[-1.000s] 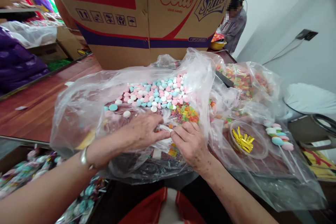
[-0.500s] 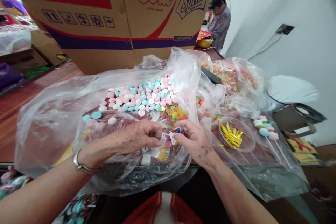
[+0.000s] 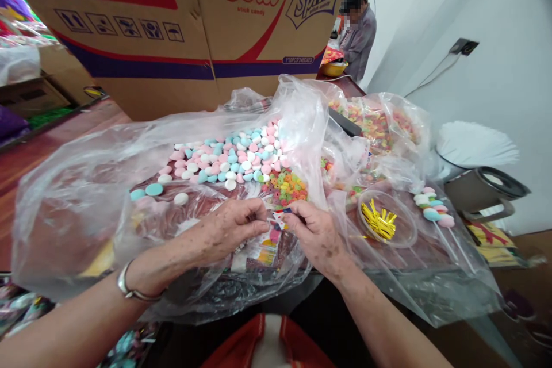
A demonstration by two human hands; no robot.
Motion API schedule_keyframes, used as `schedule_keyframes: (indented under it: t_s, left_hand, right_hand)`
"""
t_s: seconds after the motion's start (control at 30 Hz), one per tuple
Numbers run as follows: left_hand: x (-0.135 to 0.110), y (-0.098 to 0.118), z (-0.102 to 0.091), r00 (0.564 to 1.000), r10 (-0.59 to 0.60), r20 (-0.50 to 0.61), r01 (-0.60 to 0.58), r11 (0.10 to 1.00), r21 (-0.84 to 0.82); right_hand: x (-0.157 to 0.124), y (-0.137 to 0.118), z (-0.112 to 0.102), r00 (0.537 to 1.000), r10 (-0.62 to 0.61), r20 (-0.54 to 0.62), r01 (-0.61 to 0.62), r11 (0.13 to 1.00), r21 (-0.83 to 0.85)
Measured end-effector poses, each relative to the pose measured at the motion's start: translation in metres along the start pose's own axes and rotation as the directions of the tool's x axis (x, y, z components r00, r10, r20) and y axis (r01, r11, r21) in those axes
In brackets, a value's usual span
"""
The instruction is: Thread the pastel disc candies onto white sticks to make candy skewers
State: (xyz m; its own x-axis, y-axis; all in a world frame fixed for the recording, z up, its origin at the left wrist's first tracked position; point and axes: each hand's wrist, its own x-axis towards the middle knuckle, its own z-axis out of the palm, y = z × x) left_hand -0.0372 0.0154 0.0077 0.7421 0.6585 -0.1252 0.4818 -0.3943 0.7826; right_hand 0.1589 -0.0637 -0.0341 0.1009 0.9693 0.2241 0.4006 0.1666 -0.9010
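Note:
A small clear plastic bag with a colourful print (image 3: 268, 248) lies between my hands near the table's front edge. My right hand (image 3: 319, 236) pinches the upper end of this bag between thumb and fingers. From the other side, my left hand (image 3: 233, 223) is closed in a loose pinch, its fingertips at the bag's left edge; what they grip is too small to make out. Just beyond are ring-shaped gummies (image 3: 287, 187) in orange, yellow and green. Behind them spreads a pile of pink, white and blue candies (image 3: 233, 155).
A large cardboard box (image 3: 155, 80) stands at the back. Clear plastic sheeting (image 3: 73, 184) covers much of the table. To the right are gold twist ties (image 3: 378, 219) in a round tub, candy skewers (image 3: 435, 210) and a grey jug (image 3: 478, 192). Another person (image 3: 360, 34) works farther off.
My left thumb and fingers have drawn closer together. The right fingers have shifted slightly on the bag's upper end, covering more of its print. The whole view has moved slightly.

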Motion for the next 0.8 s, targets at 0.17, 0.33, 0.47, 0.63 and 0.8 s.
schedule_keyframes:
  t_s: [0.17,0.33,0.47,0.63,0.8]
  left_hand:
    - [0.001,-0.009,0.005,0.997,0.041,-0.059,-0.041,0.999,-0.003]
    - [0.003,-0.011,0.009,0.995,0.076,-0.062,-0.08,0.995,-0.064]
    - [0.003,-0.007,0.013,0.997,0.074,-0.03,-0.079,0.969,-0.234]
    - [0.005,-0.011,0.015,0.995,0.091,-0.036,-0.095,0.985,-0.146]
    - [0.009,-0.021,0.015,0.994,0.105,-0.035,-0.108,0.987,-0.118]
  right_hand:
    - [0.0,0.001,0.001,0.992,-0.125,-0.015,0.123,0.984,-0.126]
    - [-0.004,0.001,-0.001,0.987,-0.15,-0.053,0.14,0.978,-0.157]
    - [-0.006,0.001,-0.001,0.983,-0.149,-0.109,0.133,0.981,-0.145]
    - [-0.012,-0.005,-0.01,0.976,-0.189,-0.111,0.171,0.973,-0.157]
    - [-0.03,-0.007,-0.044,0.903,-0.262,-0.339,0.192,0.955,-0.227]
